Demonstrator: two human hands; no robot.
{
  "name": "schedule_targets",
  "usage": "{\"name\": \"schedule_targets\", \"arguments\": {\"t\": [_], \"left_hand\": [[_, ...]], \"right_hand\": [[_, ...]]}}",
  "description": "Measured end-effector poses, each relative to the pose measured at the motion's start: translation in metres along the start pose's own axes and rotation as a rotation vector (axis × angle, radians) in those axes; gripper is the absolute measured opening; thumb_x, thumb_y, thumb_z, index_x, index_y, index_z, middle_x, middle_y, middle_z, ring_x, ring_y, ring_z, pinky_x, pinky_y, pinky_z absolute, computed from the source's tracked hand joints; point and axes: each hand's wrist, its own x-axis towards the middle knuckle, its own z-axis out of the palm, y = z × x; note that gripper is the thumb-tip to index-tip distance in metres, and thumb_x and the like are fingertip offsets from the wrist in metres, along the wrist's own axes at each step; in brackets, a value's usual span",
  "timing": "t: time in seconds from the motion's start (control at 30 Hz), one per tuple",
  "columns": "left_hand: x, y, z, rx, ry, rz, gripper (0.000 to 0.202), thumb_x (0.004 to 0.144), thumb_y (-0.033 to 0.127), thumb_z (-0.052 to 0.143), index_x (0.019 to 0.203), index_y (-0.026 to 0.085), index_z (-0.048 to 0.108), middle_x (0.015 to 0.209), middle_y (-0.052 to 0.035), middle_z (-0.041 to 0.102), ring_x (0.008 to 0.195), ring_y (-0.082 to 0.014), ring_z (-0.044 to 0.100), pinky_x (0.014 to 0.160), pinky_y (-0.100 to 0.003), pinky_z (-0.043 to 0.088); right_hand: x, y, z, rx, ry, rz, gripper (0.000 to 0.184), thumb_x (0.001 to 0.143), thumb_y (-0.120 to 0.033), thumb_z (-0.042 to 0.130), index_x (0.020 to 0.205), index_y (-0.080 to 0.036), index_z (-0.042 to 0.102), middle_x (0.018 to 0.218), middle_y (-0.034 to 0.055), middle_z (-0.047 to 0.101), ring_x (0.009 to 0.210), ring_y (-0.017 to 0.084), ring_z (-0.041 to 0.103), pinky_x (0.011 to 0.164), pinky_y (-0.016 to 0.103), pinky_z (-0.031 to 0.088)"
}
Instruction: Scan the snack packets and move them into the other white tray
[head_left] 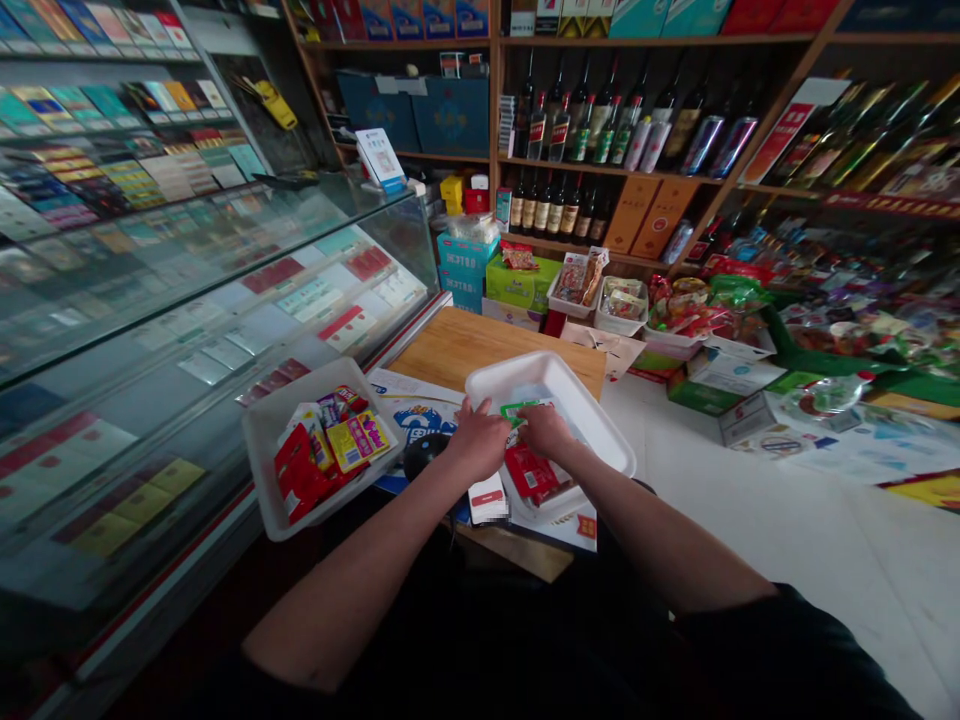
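We took bearings from the white tray (600, 428) in front of the person, twelve o'clock pointing away from the body. We saw both bare hands inside it, near each other but apart. The left hand (481, 440) came in from seven o'clock, its fingertips at the near edge of a green-and-white packet (514, 410). The right hand (546, 432) came in from five, fingers over the same packet. We could not tell whether either hand was clamped on it, as the fingers hid the contact. The packet sat in the tray, toward ten o'clock. Below the right hand, at six, we noted a red packet (534, 474) lying in the tray.

At nine o'clock we logged a second white tray (260, 470), tilted to our view, holding red packets (300, 472) and a yellow packet (355, 443). Between the trays was a rounded black object (422, 456); at half past seven, a small white box (487, 500). Bare wood of the surface (465, 342) showed at eleven, and shelved bottles (551, 215) at twelve.
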Motion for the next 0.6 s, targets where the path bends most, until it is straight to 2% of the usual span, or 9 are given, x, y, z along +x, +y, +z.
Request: {"name": "schedule_targets", "arguments": {"t": [0.13, 0.3, 0.43, 0.6], "left_hand": [[0.02, 0.007, 0.011, 0.107, -0.136, 0.029, 0.026, 0.09, 0.011, 0.051, 0.094, 0.018, 0.076, 0.103, -0.0142, 0.078, 0.135, -0.0361, 0.052, 0.119, -0.072, 0.011], [0.037, 0.011, 0.027, 0.145, -0.188, 0.025, 0.03, 0.093, 0.011, 0.049, 0.09, 0.016, 0.079, 0.102, -0.0172, 0.077, 0.121, -0.0338, 0.061, 0.122, -0.068, 0.007], [0.048, 0.009, 0.042, 0.09, -0.244, -0.018, 0.03, 0.091, 0.011, 0.05, 0.091, 0.015, 0.08, 0.102, -0.0198, 0.077, 0.109, -0.0353, 0.066, 0.122, -0.067, 0.009], [0.059, 0.004, 0.052, -0.002, -0.267, -0.071, 0.022, 0.087, 0.012, 0.059, 0.085, 0.018, 0.08, 0.094, -0.0157, 0.079, 0.104, -0.0341, 0.069, 0.123, -0.065, 0.011]], "right_hand": [[0.006, 0.005, 0.003, -0.041, -0.024, -0.034, 0.036, 0.092, -0.017, 0.054, 0.122, -0.018, 0.075, 0.119, 0.015, 0.075, 0.113, 0.026, 0.07, 0.096, 0.032, 0.052], [0.012, 0.008, 0.005, -0.104, -0.085, -0.139, 0.027, 0.089, -0.012, 0.057, 0.102, -0.015, 0.081, 0.105, 0.019, 0.077, 0.106, 0.029, 0.072, 0.092, 0.035, 0.053], [0.016, 0.011, 0.009, -0.146, -0.095, -0.201, 0.025, 0.089, -0.011, 0.059, 0.101, -0.01, 0.081, 0.104, 0.0219, 0.077, 0.106, 0.03, 0.071, 0.095, 0.036, 0.052], [0.018, 0.019, 0.013, -0.186, -0.073, -0.276, 0.026, 0.09, -0.012, 0.058, 0.104, -0.01, 0.079, 0.11, 0.0213, 0.075, 0.114, 0.03, 0.066, 0.104, 0.038, 0.046]]}}
